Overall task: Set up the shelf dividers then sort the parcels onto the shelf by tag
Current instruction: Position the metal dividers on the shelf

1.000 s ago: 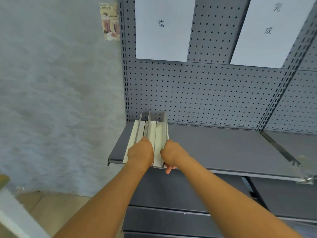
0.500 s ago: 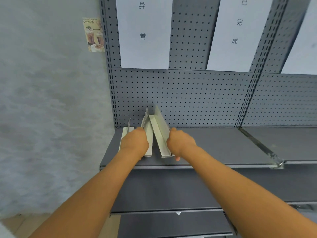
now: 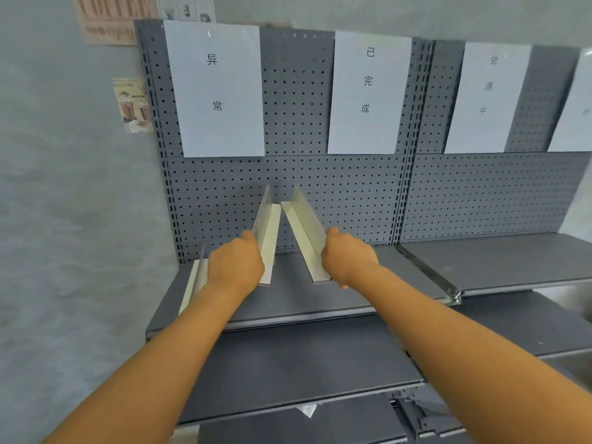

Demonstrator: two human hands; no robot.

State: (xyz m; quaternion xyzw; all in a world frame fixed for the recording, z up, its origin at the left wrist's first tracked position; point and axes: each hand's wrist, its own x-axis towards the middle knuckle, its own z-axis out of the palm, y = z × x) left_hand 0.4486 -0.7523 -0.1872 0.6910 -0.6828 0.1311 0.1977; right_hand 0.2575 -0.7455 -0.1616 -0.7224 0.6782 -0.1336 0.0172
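Pale L-shaped dividers are lifted over the grey shelf (image 3: 320, 293): left hand (image 3: 235, 267) grips one divider (image 3: 269, 238), right hand (image 3: 347, 261) another (image 3: 307, 235) toward 1 o'clock. Tilted, either could slip and clatter; a third divider (image 3: 195, 280) lies at 9 o'clock.

Single head view, forward and down, close before shelf (image 3: 288, 302)

A grey textured wall (image 3: 73, 203) fills the left side — on it hangs a small drinks poster (image 3: 132, 105) just beside the rack's edge. Above it sits a pinkish coffee sign (image 3: 110, 17), cut off by the frame, and next to that a pale printed sheet (image 3: 185, 8) — its details too blurred to read.
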